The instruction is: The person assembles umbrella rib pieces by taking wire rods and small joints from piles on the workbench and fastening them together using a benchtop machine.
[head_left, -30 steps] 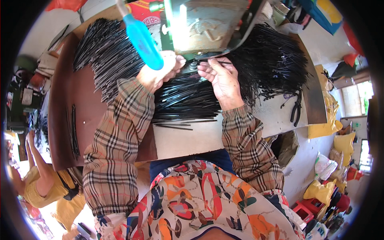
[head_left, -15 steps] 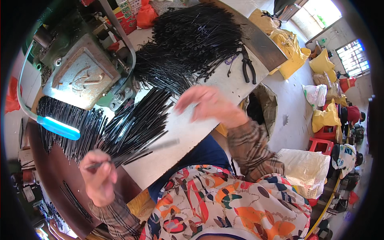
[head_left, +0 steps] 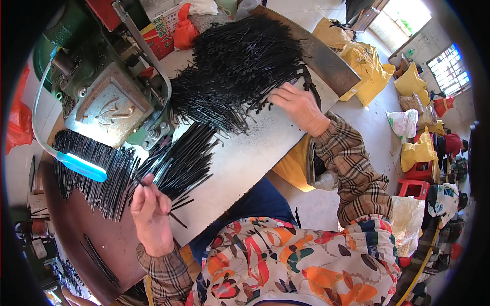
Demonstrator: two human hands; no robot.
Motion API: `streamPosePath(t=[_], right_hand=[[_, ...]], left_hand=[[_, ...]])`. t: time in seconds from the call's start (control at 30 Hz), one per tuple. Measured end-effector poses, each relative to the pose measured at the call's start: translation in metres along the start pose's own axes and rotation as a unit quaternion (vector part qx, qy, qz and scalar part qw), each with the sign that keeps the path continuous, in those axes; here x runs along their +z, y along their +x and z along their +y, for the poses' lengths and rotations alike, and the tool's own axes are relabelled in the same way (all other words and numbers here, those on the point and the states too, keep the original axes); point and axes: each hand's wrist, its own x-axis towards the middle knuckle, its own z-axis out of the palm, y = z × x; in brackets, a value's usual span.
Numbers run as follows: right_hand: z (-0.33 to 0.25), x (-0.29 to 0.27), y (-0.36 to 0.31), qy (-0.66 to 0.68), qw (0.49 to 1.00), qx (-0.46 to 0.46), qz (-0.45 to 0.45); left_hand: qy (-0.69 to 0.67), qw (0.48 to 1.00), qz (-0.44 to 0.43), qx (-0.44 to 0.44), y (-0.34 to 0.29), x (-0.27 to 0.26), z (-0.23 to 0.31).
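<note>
My left hand [head_left: 153, 217] is raised at the front of the bench, thumb and finger pinched on a thin black rod [head_left: 138, 180]. Only a short dark length of it shows clearly. Just beyond lies a slanted bundle of black rods [head_left: 186, 155], with a few loose ends sticking out toward me. My right hand [head_left: 301, 107] reaches to the near right edge of a large tangled heap of thin black rods [head_left: 247, 48]. Its fingers are curled together at the rod ends; what lies between them is hidden. Black pliers [head_left: 312, 89] are partly covered behind this hand.
A green machine with a metal cover plate [head_left: 109, 109] stands at the left, a lit lamp [head_left: 81, 166] in front. Another row of rods [head_left: 94, 168] lies beneath it, over a brown surface [head_left: 97, 229]. Yellow sacks [head_left: 365, 71] and a red stool [head_left: 412, 188] are at the right.
My right hand has moved right and away from me to the heap, now covering part of the pliers. My left hand has shifted right, toward the slanted bundle. The view has shifted slightly.
</note>
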Motion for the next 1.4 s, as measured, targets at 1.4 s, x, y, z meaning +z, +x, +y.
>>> streamPosePath(t=[1.4], right_hand=[[-0.205,0.052,0.123,0.761,0.576,0.285,-0.094]], left_hand=[[0.046,0.998,-0.001,-0.034,0.047,0.002,-0.008]])
